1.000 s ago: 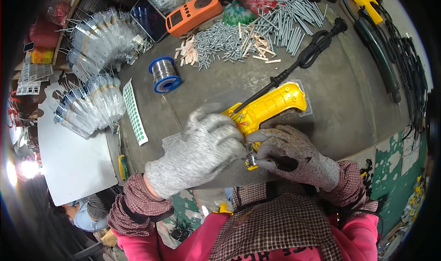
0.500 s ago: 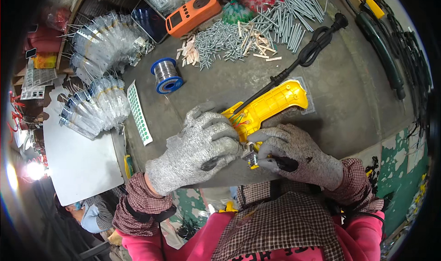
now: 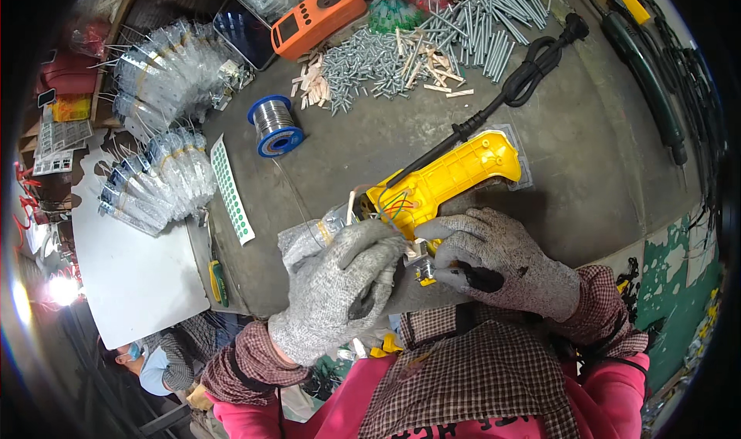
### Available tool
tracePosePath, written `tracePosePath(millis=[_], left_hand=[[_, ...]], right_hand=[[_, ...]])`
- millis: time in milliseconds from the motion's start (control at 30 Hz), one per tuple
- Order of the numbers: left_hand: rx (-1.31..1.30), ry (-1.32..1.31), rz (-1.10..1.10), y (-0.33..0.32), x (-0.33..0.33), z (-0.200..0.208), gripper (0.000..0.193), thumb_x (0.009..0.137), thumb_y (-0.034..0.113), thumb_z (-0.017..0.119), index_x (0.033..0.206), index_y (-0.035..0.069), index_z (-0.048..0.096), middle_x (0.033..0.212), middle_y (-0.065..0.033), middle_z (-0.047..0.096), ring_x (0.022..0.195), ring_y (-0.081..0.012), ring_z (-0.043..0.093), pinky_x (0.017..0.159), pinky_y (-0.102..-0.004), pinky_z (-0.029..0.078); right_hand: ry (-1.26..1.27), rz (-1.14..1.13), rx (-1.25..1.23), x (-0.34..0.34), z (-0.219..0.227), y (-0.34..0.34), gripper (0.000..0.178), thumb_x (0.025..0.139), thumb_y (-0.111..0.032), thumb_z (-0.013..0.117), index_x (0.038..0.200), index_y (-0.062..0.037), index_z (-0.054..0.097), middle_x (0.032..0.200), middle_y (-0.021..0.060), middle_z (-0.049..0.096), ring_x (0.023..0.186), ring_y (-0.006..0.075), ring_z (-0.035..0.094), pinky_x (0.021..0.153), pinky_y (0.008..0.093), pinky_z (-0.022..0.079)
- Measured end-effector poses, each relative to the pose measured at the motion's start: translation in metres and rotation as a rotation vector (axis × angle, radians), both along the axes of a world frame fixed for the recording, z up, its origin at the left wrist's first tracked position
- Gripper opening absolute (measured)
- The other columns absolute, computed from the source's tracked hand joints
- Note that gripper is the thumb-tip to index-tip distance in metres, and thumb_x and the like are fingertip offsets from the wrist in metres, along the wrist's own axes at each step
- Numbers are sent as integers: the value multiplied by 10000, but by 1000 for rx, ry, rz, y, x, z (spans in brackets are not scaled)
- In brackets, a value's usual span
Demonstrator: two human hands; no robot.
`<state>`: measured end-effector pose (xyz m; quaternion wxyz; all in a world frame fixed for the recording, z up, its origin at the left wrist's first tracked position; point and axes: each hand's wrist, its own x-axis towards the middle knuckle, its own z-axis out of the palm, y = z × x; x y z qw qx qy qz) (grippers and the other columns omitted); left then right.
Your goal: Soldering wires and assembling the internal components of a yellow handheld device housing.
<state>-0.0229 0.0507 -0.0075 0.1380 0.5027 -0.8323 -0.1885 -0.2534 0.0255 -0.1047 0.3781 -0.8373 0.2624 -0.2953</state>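
A yellow plastic handle shell (image 3: 471,167) lies open side up on the table, with thin coloured wires (image 3: 397,205) inside its near left end. A black power cable (image 3: 432,161) runs into that end. My left hand (image 3: 340,288), in a grey knit glove, is closed beside the wires; what its fingertips pinch is hidden. My right hand (image 3: 505,261), gloved too, is closed on a small shiny metal part (image 3: 422,267) with yellow plastic around it, below the shell. A clear plastic-wrapped piece (image 3: 305,238) and a pale stick (image 3: 350,206) show behind my left hand.
A solder spool (image 3: 275,126) and a green-dotted sticker sheet (image 3: 231,188) lie left. Bagged parts (image 3: 158,176) fill the left side. Screws (image 3: 370,64) and an orange meter (image 3: 316,18) are at the back; a dark cylindrical tool (image 3: 641,84) hangs right. Another person (image 3: 162,362) sits lower left.
My left hand has drawn back and turned, its fingers curling inward. The plastic-wrapped piece and pale stick have come into sight behind it. My right hand has stayed nearly still.
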Motion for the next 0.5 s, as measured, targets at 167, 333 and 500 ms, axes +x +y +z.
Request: tracePosePath(millis=[167, 333, 500], left_hand=[[522, 176, 145, -25, 10, -3, 182, 845, -27, 716, 996, 36, 635, 976, -115, 660, 853, -215, 669, 724, -314, 537], [410, -125, -119, -37, 9, 10, 149, 858, 52, 748, 968, 41, 650, 884, -89, 668, 821, -213, 672, 720, -324, 536], [454, 23, -101, -41, 16, 3, 121, 867, 78, 735, 957, 43, 661, 900, -113, 663, 823, -261, 677, 734, -355, 531]], right_hand=[[39, 71, -95, -1, 4, -3, 155, 777, -159, 700, 916, -144, 632, 1223, 65, 610, 1099, 281, 586, 933, 430, 477], [53, 47, -41, 0, 5, -2, 150, 756, -184, 711, 891, -151, 657, 1225, 51, 607, 1092, 277, 577, 924, 417, 478], [86, 61, 10, 0, 3, -2, 174, 757, -206, 710, 923, -158, 683, 1221, 51, 608, 1081, 272, 566, 927, 407, 477]])
